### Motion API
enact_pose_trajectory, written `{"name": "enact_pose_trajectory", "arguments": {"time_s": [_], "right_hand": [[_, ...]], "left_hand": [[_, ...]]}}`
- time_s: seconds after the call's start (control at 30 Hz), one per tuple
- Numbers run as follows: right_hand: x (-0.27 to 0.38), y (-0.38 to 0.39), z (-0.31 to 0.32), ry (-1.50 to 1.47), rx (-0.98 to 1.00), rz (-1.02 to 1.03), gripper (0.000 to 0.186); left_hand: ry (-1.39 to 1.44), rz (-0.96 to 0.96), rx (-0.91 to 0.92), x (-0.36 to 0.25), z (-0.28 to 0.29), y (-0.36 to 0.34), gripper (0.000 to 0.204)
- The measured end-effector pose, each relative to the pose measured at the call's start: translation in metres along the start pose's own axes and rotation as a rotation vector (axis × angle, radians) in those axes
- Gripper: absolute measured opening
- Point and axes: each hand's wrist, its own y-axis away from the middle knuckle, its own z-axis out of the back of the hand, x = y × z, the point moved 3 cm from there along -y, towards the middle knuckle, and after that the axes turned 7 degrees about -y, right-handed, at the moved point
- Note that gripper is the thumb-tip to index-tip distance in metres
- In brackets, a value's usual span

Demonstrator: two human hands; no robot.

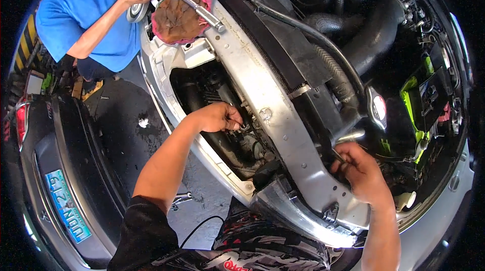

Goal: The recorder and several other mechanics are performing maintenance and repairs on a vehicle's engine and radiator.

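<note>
My left hand [217,118] reaches into the opening in front of the silver crossbar. Its fingers are curled and pinched together beside a small ring-shaped metal piece [244,127]; what they hold is hidden. Behind the crossbar [275,114], in the engine bay, my right hand [359,172] is bent with its fingers closed around something dark and narrow that I cannot make out. The radiator cap [379,106] sits just beyond this hand. Below my left hand, a dark curved hose [227,149] runs through the opening.
A co-worker in a blue shirt [91,15] stands at the far left, hands near a ratchet wrench [194,5] lying on a brown rag [177,20]. A dark car [83,134] is parked at left. Wrenches [182,198] lie on the floor. A headlight [298,210] borders the near side.
</note>
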Motion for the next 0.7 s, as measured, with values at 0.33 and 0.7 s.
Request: {"name": "enact_pose_trajectory", "arguments": {"time_s": [0.33,0.7], "right_hand": [[0.016,-0.033,-0.016,-0.023,0.118,-0.083,0.016],[0.005,-0.035,-0.020,-0.142,-0.080,0.008,0.017]], "left_hand": [[0.421,0.101,0.045,0.009,0.001,0.005,0.028],[-0.320,0.078,0.095,-0.047,-0.021,0.047,0.039]]}}
